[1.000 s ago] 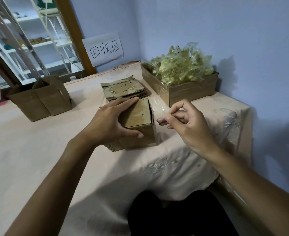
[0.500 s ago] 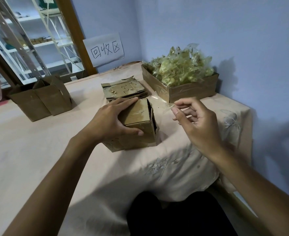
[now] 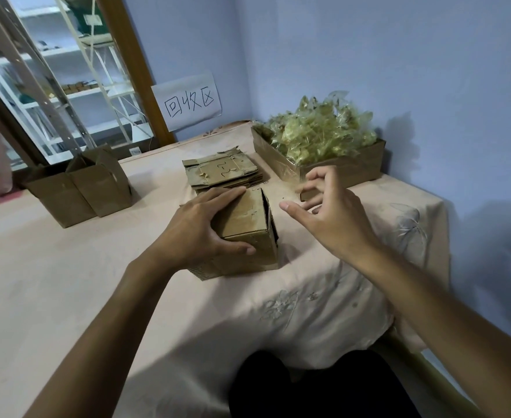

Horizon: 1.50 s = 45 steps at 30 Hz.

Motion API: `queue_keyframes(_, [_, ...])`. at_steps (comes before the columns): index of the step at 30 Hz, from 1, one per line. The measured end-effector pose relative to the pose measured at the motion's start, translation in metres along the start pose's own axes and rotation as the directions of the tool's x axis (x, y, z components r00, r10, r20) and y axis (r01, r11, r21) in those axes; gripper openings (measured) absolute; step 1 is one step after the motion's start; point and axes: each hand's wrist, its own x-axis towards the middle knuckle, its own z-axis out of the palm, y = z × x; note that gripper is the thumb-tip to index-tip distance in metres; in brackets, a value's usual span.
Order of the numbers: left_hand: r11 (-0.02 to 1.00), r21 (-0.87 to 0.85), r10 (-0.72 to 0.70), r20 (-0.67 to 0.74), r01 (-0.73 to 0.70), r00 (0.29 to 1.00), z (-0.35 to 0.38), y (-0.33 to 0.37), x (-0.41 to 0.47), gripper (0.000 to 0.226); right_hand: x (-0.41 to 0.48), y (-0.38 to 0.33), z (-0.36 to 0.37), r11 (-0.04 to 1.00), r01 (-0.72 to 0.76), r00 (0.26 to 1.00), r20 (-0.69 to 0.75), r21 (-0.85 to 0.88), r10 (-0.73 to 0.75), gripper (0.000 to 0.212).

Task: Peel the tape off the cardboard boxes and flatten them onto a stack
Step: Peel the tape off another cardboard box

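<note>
A small brown cardboard box (image 3: pixel 248 218) lies on its side on the cloth-covered table (image 3: pixel 67 282), its open end facing right. My left hand (image 3: pixel 200 227) grips it, fingers across the top and thumb on the near face. My right hand (image 3: pixel 332 215) hovers just right of the box with thumb and fingers spread apart; I see no tape plainly in it. Behind the box lies a stack of flattened boxes (image 3: pixel 221 171). A cardboard tray (image 3: pixel 353 167) heaped with crumpled peeled tape (image 3: pixel 320 134) stands at the back right.
Two open upright cardboard boxes (image 3: pixel 79 188) stand at the left of the table. A paper sign (image 3: pixel 187 101) leans against the wall behind. The table's right edge drops off close to the wall, past the tray.
My right hand pulled a clear strip of tape off the box's right end, lifted it toward the tray, and its pinch has opened. My left hand kept hold of the box.
</note>
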Motion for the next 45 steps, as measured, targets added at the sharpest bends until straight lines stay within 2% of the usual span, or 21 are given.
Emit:
queue_keyframes(3, [1.0,0.005,0.006,-0.001,-0.006,1.0,0.0,-0.001,-0.002,0.114,0.006,0.002,-0.005,0.997,-0.01,0.999,-0.049,-0.082,0.006,0.066])
queue_keyframes(6, [1.0,0.002,0.01,-0.003,-0.01,1.0,0.0,-0.001,-0.002,0.114,0.009,0.0,-0.015,0.997,0.013,0.996,-0.082,-0.07,-0.019,0.065])
queue_keyframes(10, [1.0,-0.008,0.007,-0.004,-0.007,1.0,0.001,0.0,0.0,0.114,0.01,-0.007,-0.023,0.97,0.223,0.974,-0.028,-0.093,-0.227,0.055])
queue_keyframes(13, [1.0,-0.004,0.013,-0.01,-0.013,1.0,0.001,0.0,0.0,0.114,0.015,-0.013,-0.02,0.875,0.43,0.902,0.068,-0.223,-0.426,0.041])
queue_keyframes(16, [1.0,-0.001,0.021,-0.017,-0.021,1.0,0.001,0.001,-0.002,0.112,0.026,-0.017,-0.013,0.818,0.517,0.856,0.154,-0.252,-0.493,0.032])
queue_keyframes(20, [0.999,0.011,0.031,-0.034,-0.03,0.999,0.003,0.001,-0.007,0.111,0.038,-0.023,-0.009,0.84,0.474,0.879,0.203,-0.264,-0.432,0.029])
queue_keyframes(26, [0.998,0.011,0.061,-0.067,-0.06,0.996,0.007,0.002,-0.014,0.108,0.044,-0.025,-0.01,0.928,0.33,0.912,0.313,-0.173,-0.266,0.044])
queue_keyframes(27, [0.998,0.01,0.066,-0.072,-0.065,0.995,0.007,0.002,-0.015,0.108,0.045,-0.025,-0.01,0.946,0.298,0.913,0.326,-0.129,-0.243,0.042])
queue_keyframes(31, [0.996,0.036,0.083,-0.065,-0.081,0.994,0.006,0.002,-0.018,0.107,0.047,-0.023,-0.012,0.986,0.137,0.922,0.353,0.093,-0.162,0.012])
queue_keyframes(35, [0.993,0.072,0.092,-0.06,-0.088,0.994,0.005,0.003,-0.02,0.106,0.045,-0.022,-0.011,0.971,0.019,0.925,0.365,0.237,-0.107,0.006])
queue_keyframes(42, [0.98,0.149,0.138,-0.047,-0.13,0.989,-0.001,0.008,-0.021,0.106,0.043,-0.027,-0.015,0.988,0.068,0.917,0.383,0.137,-0.116,0.02])
queue_keyframes(45, [0.963,0.207,0.188,-0.042,-0.175,0.981,-0.002,0.008,-0.021,0.105,0.04,-0.025,-0.017,0.988,0.042,0.899,0.426,0.147,-0.101,0.023])
